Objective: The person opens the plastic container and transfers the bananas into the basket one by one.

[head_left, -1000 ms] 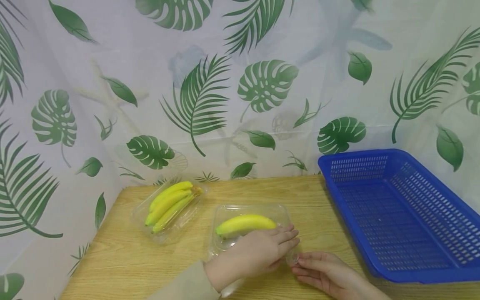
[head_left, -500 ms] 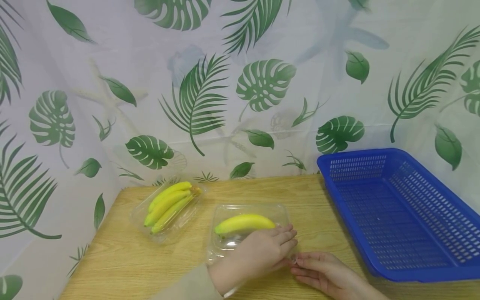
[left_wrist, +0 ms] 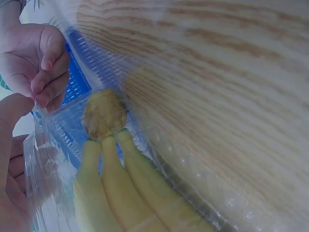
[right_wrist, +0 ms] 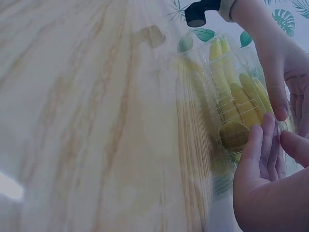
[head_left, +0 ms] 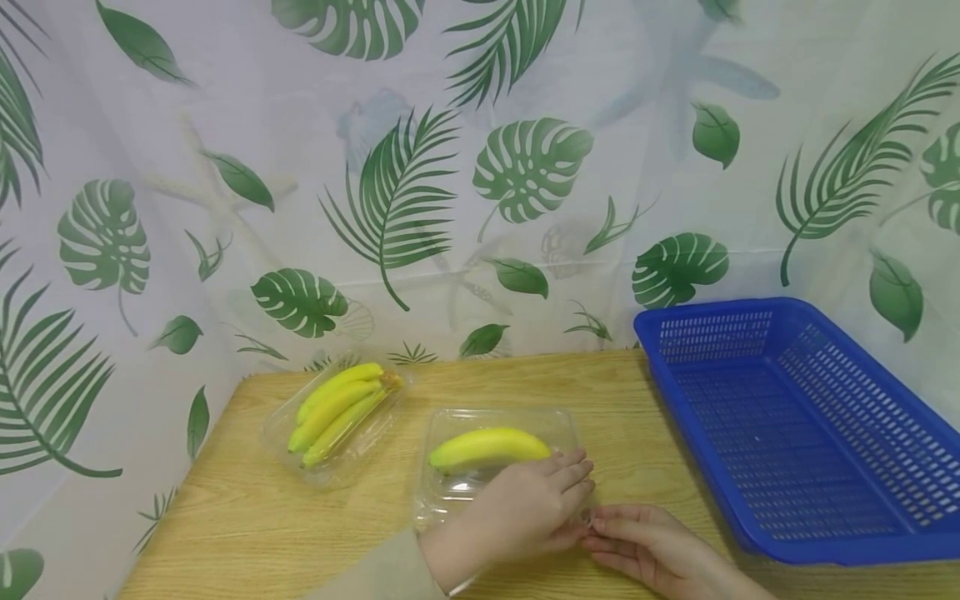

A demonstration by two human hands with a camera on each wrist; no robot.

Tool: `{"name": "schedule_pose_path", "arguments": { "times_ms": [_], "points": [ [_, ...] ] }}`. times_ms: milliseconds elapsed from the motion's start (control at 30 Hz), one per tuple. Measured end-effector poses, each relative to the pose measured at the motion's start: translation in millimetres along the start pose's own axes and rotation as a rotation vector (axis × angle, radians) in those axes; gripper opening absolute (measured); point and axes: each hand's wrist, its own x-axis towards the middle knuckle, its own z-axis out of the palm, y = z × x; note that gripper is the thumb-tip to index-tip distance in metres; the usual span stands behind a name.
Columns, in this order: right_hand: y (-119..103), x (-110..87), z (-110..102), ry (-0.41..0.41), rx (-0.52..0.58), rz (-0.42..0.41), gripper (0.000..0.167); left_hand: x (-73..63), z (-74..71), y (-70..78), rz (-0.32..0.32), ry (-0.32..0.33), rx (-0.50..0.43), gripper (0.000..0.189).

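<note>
A clear plastic clamshell box [head_left: 561,421] lies on the table with bananas [head_left: 491,448] inside. Through its side, the left wrist view shows the brown crown [left_wrist: 104,115] of the bunch. My left hand [head_left: 517,508] rests across the right part of the lid, fingers extended, its thumb at the near rim. At the right front corner my right hand [head_left: 652,546] pinches the clear rim between thumb and fingertips. In the right wrist view the thumbs of the left hand [right_wrist: 280,72] and right hand [right_wrist: 270,179] are close together. Part of the bunch is hidden under my left hand.
Another clear box [head_left: 322,475] with a bunch of bananas [head_left: 341,408] stands at the back left of the wooden table [head_left: 240,517]. On the right is a blue perforated basket [head_left: 712,467]. A leaf-patterned cloth [head_left: 450,208] hangs behind the table.
My left hand has shifted very slightly at the box's right corner. The clear corner piece between my hands shows less than a second ago. My right hand keeps nearly the same place.
</note>
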Motion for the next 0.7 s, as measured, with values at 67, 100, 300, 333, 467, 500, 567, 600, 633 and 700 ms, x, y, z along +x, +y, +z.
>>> {"name": "schedule_pose_path", "arguments": {
  "times_ms": [67, 100, 300, 333, 467, 500, 567, 600, 633, 700],
  "points": [
    [0.4, 0.6, -0.6, 0.001, -0.004, -0.002, 0.022, 0.2, 0.4, 0.7, -0.001, 0.014, 0.014, 0.048],
    [0.5, 0.8, -1.0, 0.003, -0.008, -0.001, 0.022, 0.3, 1.0, 1.1, 0.000, 0.020, 0.023, 0.048],
    [0.9, 1.3, -1.4, 0.018, -0.023, 0.007, 0.021, 1.3, 4.9, 2.8, 0.008, 0.045, 0.071, 0.047],
    [1.0, 1.2, -1.1, 0.019, -0.023, 0.005, 0.021, 1.6, 5.3, 2.9, 0.008, 0.050, 0.073, 0.047],
    [0.6, 1.0, 0.1, 0.025, -0.030, -0.001, 0.021, 3.0, 5.4, 3.4, 0.012, 0.065, 0.075, 0.046],
    [0.4, 0.7, 0.7, 0.028, -0.031, -0.003, 0.022, 3.3, 5.2, 3.4, 0.013, 0.068, 0.075, 0.047],
    [0.1, 0.3, 1.2, 0.034, -0.031, -0.003, 0.023, 3.5, 4.3, 3.3, 0.019, 0.069, 0.079, 0.048],
    [0.3, 0.1, 1.7, 0.038, -0.031, -0.007, 0.023, 3.5, 4.0, 3.2, 0.023, 0.068, 0.082, 0.049],
    [0.5, -0.1, 2.3, 0.043, -0.030, -0.010, 0.023, 3.4, 3.8, 3.2, 0.029, 0.068, 0.086, 0.049],
    [0.7, -0.3, 2.5, 0.049, -0.023, -0.008, 0.024, 3.2, 3.6, 3.1, 0.037, 0.068, 0.089, 0.049]
  ]
}}
